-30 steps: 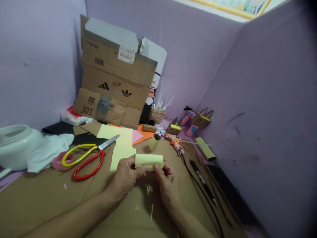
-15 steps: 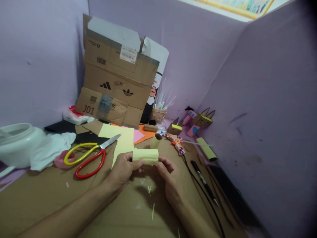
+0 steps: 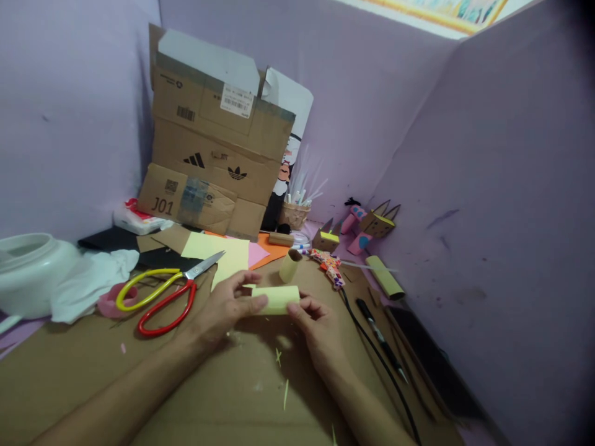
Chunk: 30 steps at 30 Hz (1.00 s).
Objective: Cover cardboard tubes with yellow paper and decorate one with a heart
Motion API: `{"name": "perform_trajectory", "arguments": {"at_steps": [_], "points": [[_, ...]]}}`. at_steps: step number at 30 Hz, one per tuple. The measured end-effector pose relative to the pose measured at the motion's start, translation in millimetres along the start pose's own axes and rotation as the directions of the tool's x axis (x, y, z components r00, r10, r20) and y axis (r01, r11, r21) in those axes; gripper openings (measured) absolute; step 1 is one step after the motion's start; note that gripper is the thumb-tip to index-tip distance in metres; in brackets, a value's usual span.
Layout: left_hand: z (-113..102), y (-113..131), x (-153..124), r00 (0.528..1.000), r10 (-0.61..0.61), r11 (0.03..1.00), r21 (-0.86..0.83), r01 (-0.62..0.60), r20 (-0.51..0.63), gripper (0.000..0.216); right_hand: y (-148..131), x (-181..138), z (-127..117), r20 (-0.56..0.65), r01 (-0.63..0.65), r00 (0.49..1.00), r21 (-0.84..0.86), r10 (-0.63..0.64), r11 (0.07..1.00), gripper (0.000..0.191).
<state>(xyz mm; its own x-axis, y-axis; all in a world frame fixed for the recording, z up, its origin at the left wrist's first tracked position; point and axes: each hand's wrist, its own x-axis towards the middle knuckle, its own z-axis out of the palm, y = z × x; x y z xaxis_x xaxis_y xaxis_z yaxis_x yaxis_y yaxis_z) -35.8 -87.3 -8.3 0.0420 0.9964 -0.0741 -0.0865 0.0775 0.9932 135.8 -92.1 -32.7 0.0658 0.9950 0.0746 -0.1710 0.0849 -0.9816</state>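
Observation:
A pale yellow paper-covered tube [image 3: 277,300] lies level between my two hands, raised over the cardboard work surface. My left hand [image 3: 235,305] grips its left end, thumb across the front. At the right end my right hand [image 3: 312,316] closes on it with thumb and fingers. Just behind stands a second yellow-covered tube [image 3: 290,266], upright with its brown inside showing. To the left, scissors [image 3: 176,291] with one yellow and one red handle lie with their blades on pale yellow paper [image 3: 218,251].
A glue gun [image 3: 329,266] with a black cord lies right of the hands, near a black pen [image 3: 381,337] and another yellow tube [image 3: 385,277]. A flattened cardboard box [image 3: 214,136] leans behind. At left are a white pot [image 3: 35,272] and a cloth [image 3: 93,285].
The tube has come slightly lower, and my right thumb now presses on its front. My left fingers have lifted behind its left end. The view has shifted a little.

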Motion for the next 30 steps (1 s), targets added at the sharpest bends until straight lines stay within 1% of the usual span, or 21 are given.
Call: {"name": "perform_trajectory", "arguments": {"at_steps": [2, 4, 5, 7, 8, 9, 10, 11, 13, 14, 15, 16, 18, 19, 20, 21, 23, 25, 26, 28, 30], "points": [[3, 0, -2, 0.990, -0.015, 0.992, 0.127, -0.004, 0.144, 0.045, 0, -1, 2, 0.005, -0.003, 1.000, -0.005, 0.003, 1.000, 0.019], [7, 0, -5, 0.977, -0.021, 0.969, 0.244, -0.032, 0.212, 0.036, 0, -2, 3, 0.004, 0.016, 1.000, 0.036, -0.016, 0.999, 0.016], [9, 0, -6, 0.974, -0.007, 0.964, 0.260, -0.054, 0.226, 0.033, 0, -3, 4, 0.015, 0.035, 0.999, 0.072, -0.036, 0.997, 0.019], [12, 0, -8, 0.959, 0.042, 0.972, 0.209, -0.103, 0.280, 0.034, -1, -4, 4, 0.067, 0.080, 0.994, 0.129, -0.089, 0.988, 0.041], [14, -1, -8, 0.944, 0.069, 0.979, 0.161, -0.126, 0.322, 0.036, -2, -5, 4, 0.109, 0.102, 0.987, 0.121, -0.116, 0.987, 0.052], [15, -2, -9, 0.927, 0.096, 0.983, 0.114, -0.147, 0.362, 0.038, -4, -5, 3, 0.158, 0.133, 0.977, 0.078, -0.144, 0.988, 0.058], [16, -4, -9, 0.911, 0.118, 0.983, 0.086, -0.165, 0.396, 0.039, -5, -6, 3, 0.204, 0.178, 0.963, 0.013, -0.177, 0.984, 0.061], [17, -7, -9, 0.896, 0.136, 0.977, 0.092, -0.192, 0.423, 0.041, -7, -6, 2, 0.246, 0.237, 0.945, -0.062, -0.215, 0.970, 0.060], [21, -13, -9, 0.878, 0.165, 0.948, 0.174, -0.267, 0.449, 0.041, -9, -6, 1, 0.317, 0.357, 0.904, -0.191, -0.286, 0.914, 0.053], [22, -17, -9, 0.874, 0.181, 0.921, 0.234, -0.311, 0.451, 0.041, -8, -5, 1, 0.339, 0.395, 0.889, -0.231, -0.307, 0.889, 0.049], [23, -20, -8, 0.875, 0.200, 0.880, 0.313, -0.358, 0.441, 0.042, -6, -5, 2, 0.347, 0.405, 0.886, -0.253, -0.308, 0.879, 0.045], [24, -24, -8, 0.879, 0.221, 0.822, 0.403, -0.402, 0.423, 0.044, -4, -4, 2, 0.341, 0.374, 0.897, -0.252, -0.280, 0.893, 0.042], [23, -27, -7, 0.885, 0.259, 0.694, 0.563, -0.450, 0.387, 0.048, 2, -2, 4, 0.308, 0.245, 0.935, -0.194, -0.178, 0.950, 0.038], [22, -28, -7, 0.887, 0.266, 0.635, 0.624, -0.456, 0.377, 0.046, 5, -1, 4, 0.291, 0.175, 0.948, -0.155, -0.125, 0.972, 0.037], [20, -27, -6, 0.896, 0.257, 0.603, 0.665, -0.441, 0.361, 0.041, 8, 0, 5, 0.282, 0.119, 0.956, -0.121, -0.081, 0.986, 0.037], [17, -25, -6, 0.912, 0.239, 0.605, 0.683, -0.409, 0.334, 0.033, 10, 0, 5, 0.281, 0.083, 0.958, -0.102, -0.052, 0.991, 0.035], [12, -18, -7, 0.943, 0.223, 0.639, 0.693, -0.333, 0.247, 0.018, 11, 1, 5, 0.282, 0.067, 0.959, -0.108, -0.034, 0.992, 0.029], [8, -11, -7, 0.964, 0.236, 0.693, 0.675, -0.255, 0.121, 0.016, 10, 1, 5, 0.277, 0.060, 0.960, -0.121, -0.024, 0.991, 0.023], [7, -8, -8, 0.966, 0.250, 0.723, 0.649, -0.235, 0.071, 0.016, 10, 1, 5, 0.276, 0.060, 0.961, -0.127, -0.023, 0.990, 0.021], [8, -3, -10, 0.961, 0.278, 0.774, 0.589, -0.232, 0.014, 0.015, 10, 1, 5, 0.277, 0.067, 0.960, -0.140, -0.026, 0.988, 0.019], [10, -2, -12, 0.949, 0.315, 0.784, 0.558, -0.270, 0.017, 0.013, 11, 1, 5, 0.280, 0.087, 0.959, -0.159, -0.039, 0.983, 0.019]]}}
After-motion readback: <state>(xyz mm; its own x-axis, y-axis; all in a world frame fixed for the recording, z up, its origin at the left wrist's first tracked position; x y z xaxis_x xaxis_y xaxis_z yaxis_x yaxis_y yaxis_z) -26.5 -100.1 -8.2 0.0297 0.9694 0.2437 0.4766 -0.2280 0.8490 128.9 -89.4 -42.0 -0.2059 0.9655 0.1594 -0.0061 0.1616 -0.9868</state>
